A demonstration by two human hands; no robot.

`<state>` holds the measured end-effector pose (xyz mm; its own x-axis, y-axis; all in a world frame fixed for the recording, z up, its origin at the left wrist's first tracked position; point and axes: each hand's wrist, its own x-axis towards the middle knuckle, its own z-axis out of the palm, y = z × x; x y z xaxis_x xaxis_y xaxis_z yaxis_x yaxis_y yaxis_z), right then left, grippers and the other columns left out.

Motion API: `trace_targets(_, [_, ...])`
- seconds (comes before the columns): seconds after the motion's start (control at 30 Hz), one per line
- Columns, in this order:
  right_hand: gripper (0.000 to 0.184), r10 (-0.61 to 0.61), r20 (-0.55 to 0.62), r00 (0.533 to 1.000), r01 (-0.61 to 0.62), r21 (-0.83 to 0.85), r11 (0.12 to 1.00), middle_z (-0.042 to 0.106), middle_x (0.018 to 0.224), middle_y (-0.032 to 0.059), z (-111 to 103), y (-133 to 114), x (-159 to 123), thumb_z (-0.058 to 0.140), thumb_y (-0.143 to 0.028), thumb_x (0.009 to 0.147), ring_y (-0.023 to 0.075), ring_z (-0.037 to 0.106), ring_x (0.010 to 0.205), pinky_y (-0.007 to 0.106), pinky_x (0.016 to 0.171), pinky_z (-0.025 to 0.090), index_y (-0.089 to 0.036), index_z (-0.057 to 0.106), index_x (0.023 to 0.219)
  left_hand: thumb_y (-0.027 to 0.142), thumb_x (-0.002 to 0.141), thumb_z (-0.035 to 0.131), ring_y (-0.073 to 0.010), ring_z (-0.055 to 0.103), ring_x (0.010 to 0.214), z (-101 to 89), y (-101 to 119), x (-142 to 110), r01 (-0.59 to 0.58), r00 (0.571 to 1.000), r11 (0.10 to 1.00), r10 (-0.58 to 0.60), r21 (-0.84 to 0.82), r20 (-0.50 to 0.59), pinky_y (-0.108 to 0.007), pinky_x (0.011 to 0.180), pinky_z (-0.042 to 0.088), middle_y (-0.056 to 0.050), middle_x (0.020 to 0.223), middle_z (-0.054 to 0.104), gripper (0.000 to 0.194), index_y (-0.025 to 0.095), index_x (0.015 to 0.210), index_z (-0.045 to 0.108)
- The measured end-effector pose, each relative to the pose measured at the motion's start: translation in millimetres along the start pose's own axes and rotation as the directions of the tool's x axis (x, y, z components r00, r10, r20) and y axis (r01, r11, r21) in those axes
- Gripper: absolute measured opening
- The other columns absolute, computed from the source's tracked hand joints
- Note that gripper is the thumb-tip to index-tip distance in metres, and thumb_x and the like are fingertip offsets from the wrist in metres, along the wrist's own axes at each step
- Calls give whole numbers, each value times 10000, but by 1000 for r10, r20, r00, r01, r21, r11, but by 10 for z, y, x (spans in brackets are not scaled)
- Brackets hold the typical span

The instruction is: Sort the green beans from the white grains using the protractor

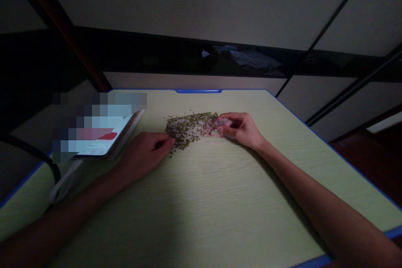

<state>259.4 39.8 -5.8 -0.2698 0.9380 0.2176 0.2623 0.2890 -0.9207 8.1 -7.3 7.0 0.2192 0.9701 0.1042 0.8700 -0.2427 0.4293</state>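
Pale panels (194,4), crossed by a dark band, are seen beyond the far edge of the surface (204,201); the surface itself is pale, wood-grained and bordered in blue; by its left edge, toward the far left corner, a device with a lit screen (105,136) is propped at a tilt, part of its display being masked by coarse blocks; the left hand (143,153) is laid just beside the device, its fingertips brought to the near left side of a pile of small green-brown grains (185,130), though whether anything is pinched there cannot be told; the right hand (246,130) is placed at the pile's right end, thumb and fingers clamped on a clear, pink-marked piece of plastic (224,123); the two hands are held apart, with the pile between them, in the far half of the surface; whitish material is mixed among the grains; a dark cable (52,161) is curved over the left edge; a blue strip (198,91) is set midway along the far edge; a few loose grains (171,156) are scattered around the pile.
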Motion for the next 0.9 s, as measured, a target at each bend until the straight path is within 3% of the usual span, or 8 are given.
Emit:
trace_targets(0.57, [330, -15, -51, 999, 15, 9, 1000, 584, 506, 0, 63, -15, 31, 666, -285, 605, 93, 470, 443, 223, 458, 379, -83, 655, 866, 412, 784, 369, -113, 404, 475, 5, 13, -1, 4, 1000, 1000, -4, -2, 7, -244, 490, 229, 38, 461, 381, 364, 187, 498, 381])
trace_targets(0.9, [363, -32, 61, 998, 32, -3, 999, 584, 528, 7, 29, 26, 44, 662, -292, 632, 82, 453, 459, 224, 465, 362, -65, 661, 915, 412, 784, 370, -110, 386, 472, 5, 8, -6, 1, 1000, 1000, -1, -3, 0, -243, 483, 217, 39, 457, 360, 369, 189, 490, 363])
